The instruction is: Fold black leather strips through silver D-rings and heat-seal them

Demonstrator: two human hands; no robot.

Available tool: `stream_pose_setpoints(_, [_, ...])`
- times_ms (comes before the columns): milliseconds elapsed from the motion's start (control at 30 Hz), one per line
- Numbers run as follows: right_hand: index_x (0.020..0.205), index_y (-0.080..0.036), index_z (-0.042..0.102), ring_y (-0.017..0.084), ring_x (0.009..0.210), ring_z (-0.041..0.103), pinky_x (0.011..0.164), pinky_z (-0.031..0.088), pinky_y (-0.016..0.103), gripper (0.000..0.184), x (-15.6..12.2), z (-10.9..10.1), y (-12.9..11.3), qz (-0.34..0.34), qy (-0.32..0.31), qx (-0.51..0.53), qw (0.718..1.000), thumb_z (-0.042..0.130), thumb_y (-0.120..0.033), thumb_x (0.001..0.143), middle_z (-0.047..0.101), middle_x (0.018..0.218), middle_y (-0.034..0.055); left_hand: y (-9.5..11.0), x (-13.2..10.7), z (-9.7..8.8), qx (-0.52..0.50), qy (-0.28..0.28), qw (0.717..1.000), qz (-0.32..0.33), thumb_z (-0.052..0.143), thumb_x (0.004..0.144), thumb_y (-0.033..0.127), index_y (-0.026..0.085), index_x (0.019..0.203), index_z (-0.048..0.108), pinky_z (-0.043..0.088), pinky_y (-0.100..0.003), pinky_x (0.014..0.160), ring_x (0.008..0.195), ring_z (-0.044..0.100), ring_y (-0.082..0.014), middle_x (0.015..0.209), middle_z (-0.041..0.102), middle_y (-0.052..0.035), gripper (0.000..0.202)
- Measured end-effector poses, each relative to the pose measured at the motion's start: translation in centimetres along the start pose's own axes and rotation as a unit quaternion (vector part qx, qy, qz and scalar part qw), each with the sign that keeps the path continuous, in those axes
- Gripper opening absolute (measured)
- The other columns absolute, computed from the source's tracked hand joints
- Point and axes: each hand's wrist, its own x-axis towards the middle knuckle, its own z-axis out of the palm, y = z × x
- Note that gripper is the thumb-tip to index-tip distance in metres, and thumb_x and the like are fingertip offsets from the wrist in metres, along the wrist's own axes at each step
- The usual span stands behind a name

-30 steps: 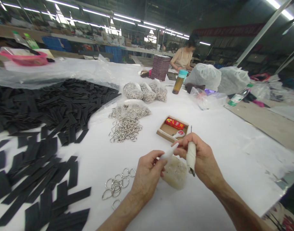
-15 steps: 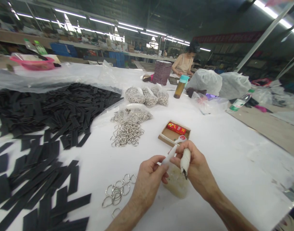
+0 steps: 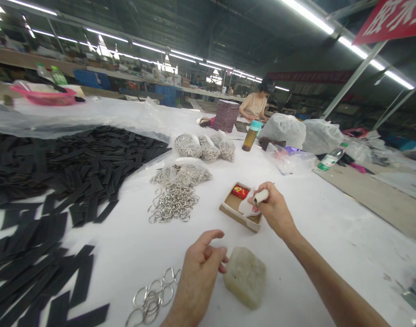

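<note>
Wrapped tool [image 3: 261, 198]: snug in my curled right hand [image 3: 275, 212], seemingly tucked there to free the fingertips | blurred white piece [image 3: 245, 206]: at those fingertips, over the tray [image 3: 240, 220], inside its edges; held or resting, I can't tell | left hand [image 3: 201, 268]: half open, holding nothing, beside the pale block [image 3: 246, 277] off the tray's near edge | rings [image 3: 152, 299]: spread on the bench [image 3: 289, 293], likely for easy picking

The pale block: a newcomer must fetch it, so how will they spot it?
On the white table, find the cardboard box. Nearer the camera, right of the left hand, sits the pale block; unlike the thin metal rings left of that hand, it is one thick, cloudy slab.
</note>
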Motion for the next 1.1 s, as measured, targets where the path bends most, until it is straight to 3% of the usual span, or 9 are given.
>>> stream_pose_setpoints(167, [0.077, -0.021, 0.047, 0.012, 0.056, 0.042, 0.052, 0.034, 0.024, 0.020, 3.7, 1.7, 3.3, -0.014, -0.011, -0.051, 0.999, 0.064, -0.023, 0.069, 0.046, 0.061, -0.0071, -0.2, 0.2, -0.1, 0.000, 0.005, 1.000, 0.005, 0.056, 0.075, 0.033, 0.014, 0.102, 0.060, 0.043, -0.029, 0.060, 0.059, 0.059, -0.0178, 0.063, 0.065, -0.0023, 0.033])
stream_pose_setpoints(367, [0.090, -0.014, 0.056, 0.012, 0.064, 0.054, 0.061, 0.046, 0.028, 0.018, 5.3, 3.1, 5.3, -0.022, -0.035, -0.103, 0.994, 0.059, -0.031, 0.086, 0.056, 0.076, -0.0012, -0.7, 0.3, -0.2, 0.003, 0.008, 1.000, 0.011, 0.056, 0.075, 0.031, 0.015, 0.095, 0.062, 0.044, -0.028, 0.060, 0.058, 0.058, -0.0171, 0.062, 0.064, -0.0014, 0.026])
stream_pose_setpoints(600, [0.104, -0.013, 0.057, 0.014, 0.074, 0.060, 0.066, 0.051, 0.031, 0.023, 6.4, 3.8, 6.0, -0.009, -0.041, -0.124, 0.991, 0.056, -0.031, 0.089, 0.060, 0.092, 0.0035, -1.2, 0.6, -0.2, 0.016, 0.000, 1.000, 0.006, 0.052, 0.076, 0.029, 0.015, 0.093, 0.061, 0.043, -0.028, 0.059, 0.058, 0.058, -0.0169, 0.062, 0.064, -0.0015, 0.024])
stream_pose_setpoints(1100, [0.103, -0.013, 0.057, 0.015, 0.077, 0.060, 0.067, 0.051, 0.032, 0.021, 6.2, 2.8, 5.7, 0.014, 0.011, -0.085, 0.996, 0.056, -0.030, 0.089, 0.060, 0.094, 0.0040, -1.2, 0.6, -0.2, 0.020, -0.007, 1.000, -0.001, 0.051, 0.075, 0.029, 0.014, 0.089, 0.063, 0.044, -0.028, 0.060, 0.059, 0.058, -0.0171, 0.063, 0.065, -0.0029, 0.024])
